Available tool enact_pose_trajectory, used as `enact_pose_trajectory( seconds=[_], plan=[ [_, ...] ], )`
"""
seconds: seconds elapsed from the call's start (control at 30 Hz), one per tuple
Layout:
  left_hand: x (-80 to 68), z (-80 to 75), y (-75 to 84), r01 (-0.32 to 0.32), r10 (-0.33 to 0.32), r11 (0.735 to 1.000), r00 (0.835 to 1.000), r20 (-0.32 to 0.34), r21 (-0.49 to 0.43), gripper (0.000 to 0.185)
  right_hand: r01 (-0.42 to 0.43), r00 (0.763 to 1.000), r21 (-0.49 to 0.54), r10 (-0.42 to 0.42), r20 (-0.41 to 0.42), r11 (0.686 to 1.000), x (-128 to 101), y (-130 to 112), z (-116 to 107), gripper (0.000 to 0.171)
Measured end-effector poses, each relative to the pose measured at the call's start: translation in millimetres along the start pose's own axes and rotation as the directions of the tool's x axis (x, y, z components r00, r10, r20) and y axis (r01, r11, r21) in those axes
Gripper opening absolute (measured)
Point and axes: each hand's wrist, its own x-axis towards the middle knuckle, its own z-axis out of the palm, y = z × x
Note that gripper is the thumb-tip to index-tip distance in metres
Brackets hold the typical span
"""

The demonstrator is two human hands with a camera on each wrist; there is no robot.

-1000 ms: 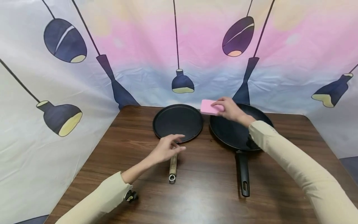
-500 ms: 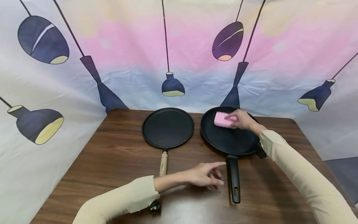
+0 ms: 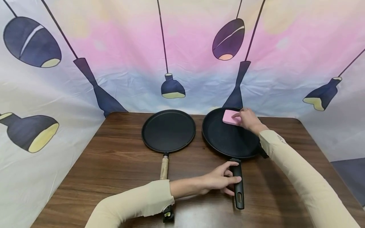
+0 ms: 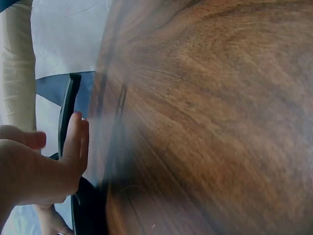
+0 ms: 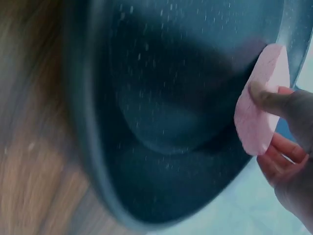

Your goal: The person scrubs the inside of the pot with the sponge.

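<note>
My right hand (image 3: 249,120) pinches a pink sponge (image 3: 230,117) between thumb and fingers, inside the far part of a deep black frying pan (image 3: 228,139). Seen from the right wrist, the sponge (image 5: 264,98) is tilted near the pan's inner wall (image 5: 161,191). My left hand (image 3: 218,179) is at the pan's black handle (image 3: 239,190), its index finger and thumb extended over it. In the left wrist view the fingers (image 4: 73,139) look fairly straight, with the handle (image 4: 68,107) beside them; firm contact is unclear.
A flat black griddle pan (image 3: 169,130) with a wooden handle (image 3: 164,167) lies to the left on the brown wooden table (image 3: 119,164). My left forearm crosses over that handle's end. A printed cloth (image 3: 137,79) hangs behind the table's far edge.
My right hand has brought the sponge from above the gap between the pans into the frying pan. My left hand has moved from near the griddle right to the frying pan's handle.
</note>
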Motion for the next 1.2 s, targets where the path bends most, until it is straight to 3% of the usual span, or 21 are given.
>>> enact_pose_trajectory(
  seconds=[0.2,0.4,0.6,0.77,0.9,1.0,1.1,1.2],
  plan=[
    [1.4,6.4,-8.0,0.042,-0.042,0.997,0.999,0.002,-0.06,0.07,-0.039,0.999,-0.117,0.039,-0.004,0.992,-15,13,-15,0.031],
    [-1.9,12.7,-11.0,0.078,-0.076,0.995,0.997,0.029,-0.065,0.074,0.049,0.997,-0.229,-0.035,0.061,0.972,-45,30,-44,0.023],
    [-5.3,17.6,-9.5,0.066,-0.065,0.997,0.998,0.02,-0.046,0.075,0.099,0.985,-0.195,-0.068,0.157,0.976,-69,40,-63,0.026],
    [-11.7,19.7,-10.3,0.03,-0.029,0.997,0.999,0.018,-0.066,0.074,0.083,0.971,-0.119,-0.053,0.233,0.989,-80,33,-68,0.031],
    [-13.8,17.5,-11.6,0.002,-0.001,0.998,1.0,0.019,-0.059,0.077,0.035,0.931,-0.029,-0.022,0.365,0.999,-84,22,-74,0.034],
    [-13.1,15.5,-12.7,-0.012,0.013,0.998,1.0,0.024,-0.062,0.08,-0.012,0.874,0.055,-0.016,0.486,0.998,-83,13,-78,0.036],
    [-12.1,13.7,-12.9,-0.017,0.019,0.998,0.999,0.028,-0.063,0.081,-0.024,0.815,0.157,-0.071,0.575,0.987,-83,3,-79,0.037],
    [-10.8,11.8,-12.3,-0.019,0.021,0.998,0.999,0.038,-0.06,0.082,-0.024,0.773,0.304,-0.175,0.61,0.952,-82,-4,-75,0.038]
  ],
)
